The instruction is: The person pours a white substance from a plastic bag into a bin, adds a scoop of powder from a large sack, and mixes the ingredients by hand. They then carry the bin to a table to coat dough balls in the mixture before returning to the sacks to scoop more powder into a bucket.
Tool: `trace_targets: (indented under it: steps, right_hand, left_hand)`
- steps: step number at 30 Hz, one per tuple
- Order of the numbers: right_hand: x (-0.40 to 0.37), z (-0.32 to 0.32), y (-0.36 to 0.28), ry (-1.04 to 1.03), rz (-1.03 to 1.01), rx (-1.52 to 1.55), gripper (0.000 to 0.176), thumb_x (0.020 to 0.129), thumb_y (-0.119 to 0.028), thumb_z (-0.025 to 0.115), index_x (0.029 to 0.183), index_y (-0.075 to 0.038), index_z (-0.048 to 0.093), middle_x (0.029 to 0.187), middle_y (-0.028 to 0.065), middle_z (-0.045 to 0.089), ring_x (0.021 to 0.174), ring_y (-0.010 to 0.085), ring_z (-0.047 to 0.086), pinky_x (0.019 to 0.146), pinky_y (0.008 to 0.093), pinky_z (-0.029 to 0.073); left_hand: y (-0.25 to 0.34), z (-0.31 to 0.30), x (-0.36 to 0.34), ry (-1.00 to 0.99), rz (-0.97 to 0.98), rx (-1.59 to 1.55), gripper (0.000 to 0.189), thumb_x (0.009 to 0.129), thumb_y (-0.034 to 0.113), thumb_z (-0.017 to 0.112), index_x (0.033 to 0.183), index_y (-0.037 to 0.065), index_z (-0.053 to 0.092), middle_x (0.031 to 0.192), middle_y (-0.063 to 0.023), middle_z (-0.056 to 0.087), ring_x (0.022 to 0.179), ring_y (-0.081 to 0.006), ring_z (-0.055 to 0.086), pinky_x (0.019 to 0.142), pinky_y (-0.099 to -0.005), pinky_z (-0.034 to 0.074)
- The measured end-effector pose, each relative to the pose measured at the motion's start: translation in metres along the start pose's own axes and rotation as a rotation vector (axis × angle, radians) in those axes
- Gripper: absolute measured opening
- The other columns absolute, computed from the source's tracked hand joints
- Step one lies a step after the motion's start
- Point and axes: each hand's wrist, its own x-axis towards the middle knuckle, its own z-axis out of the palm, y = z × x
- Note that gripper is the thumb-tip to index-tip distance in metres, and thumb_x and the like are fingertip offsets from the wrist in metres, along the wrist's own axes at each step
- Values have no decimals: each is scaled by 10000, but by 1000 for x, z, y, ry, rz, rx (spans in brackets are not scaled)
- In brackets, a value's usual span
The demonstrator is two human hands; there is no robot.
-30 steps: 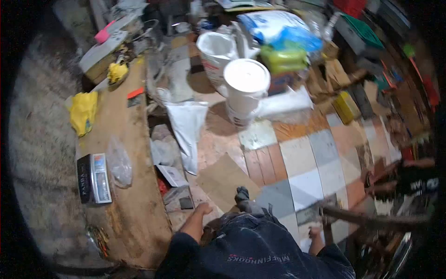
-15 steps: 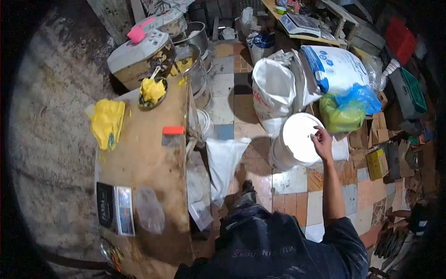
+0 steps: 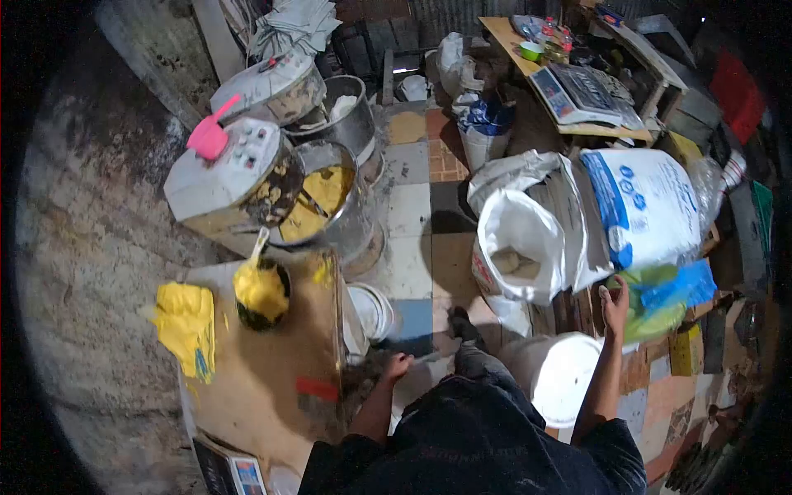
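My right hand [image 3: 614,307] is raised beside the green bag [image 3: 652,309], its fingers apart and nothing in them. Below it stands a white bucket with a round white lid [image 3: 568,379]. My left hand [image 3: 398,367] hangs low near the table's right edge, its fingers curled; whether it holds anything is too small to tell. On the wooden table [image 3: 256,371] are a yellow cloth-like heap [image 3: 186,326] and a dark bowl of yellow paste [image 3: 261,293] with a spoon. An open white sack [image 3: 520,247] stands ahead on the right.
Two mixers stand at the left; the nearer bowl [image 3: 326,198] holds yellow dough. A pink scoop [image 3: 209,139] lies on the near mixer. A blue-and-white sack [image 3: 643,206] is at the right, a scale [image 3: 577,95] on the back bench. A white bucket [image 3: 371,309] stands beside the table.
The view has moved forward, toward the mixers and open sack. My right hand has left the bucket lid and is now beside the green bag. My left hand has come into view.
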Motion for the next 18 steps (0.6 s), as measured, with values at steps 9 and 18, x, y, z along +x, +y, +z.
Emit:
trace_targets:
  steps: [9,18]
  right_hand:
    - [186,288,-100,-133,-30,-17,634,703,-47,669,1267,-55,377,731,34,506,658,127,491,624,279,437]
    - [365,555,-122,-460,-138,146,719,748,-29,607,1363,-37,235,944,92,591,804,191,584,695,310,477]
  left_hand:
    - [129,-122,132,40,-50,-246,394,826,386,624,1060,71,590,1055,-96,602,952,-250,578,802,-391,455]
    - [158,-216,339,-47,84,-325,309,832,296,590,1068,98,604,966,-115,602,917,-262,584,694,-352,477]
